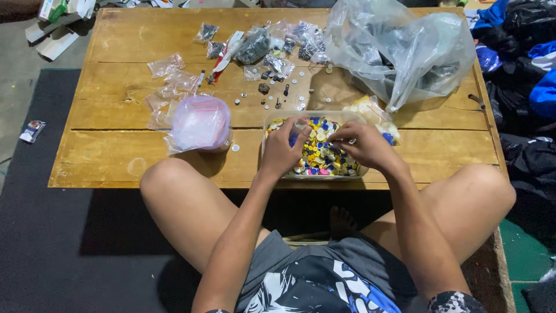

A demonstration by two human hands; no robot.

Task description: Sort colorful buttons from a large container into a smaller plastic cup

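Head view: both hands are down in a clear plastic tub filled with small round buttons, mostly yellow, with blue, white and pink among them. The left hand lies on the heap with its fingers curled and close together, tips buried among the buttons; whether it pinches one I cannot tell. The right hand has thumb and forefinger drawn narrow at the top of the heap, seemingly nipping a single button, though the piece itself is too small to make out.

The tub sits at the near edge of the wooden table, just under the wrists. A push from either palm could likely slide it off toward the lap and scatter the lot. Buttons piled up to the rim beside the right fingers may spill over. Beyond the fingertips lie loose small parts and little zip bags; a stray button could get lost there. To the left of the left fingers sits a pink-tinted bag.
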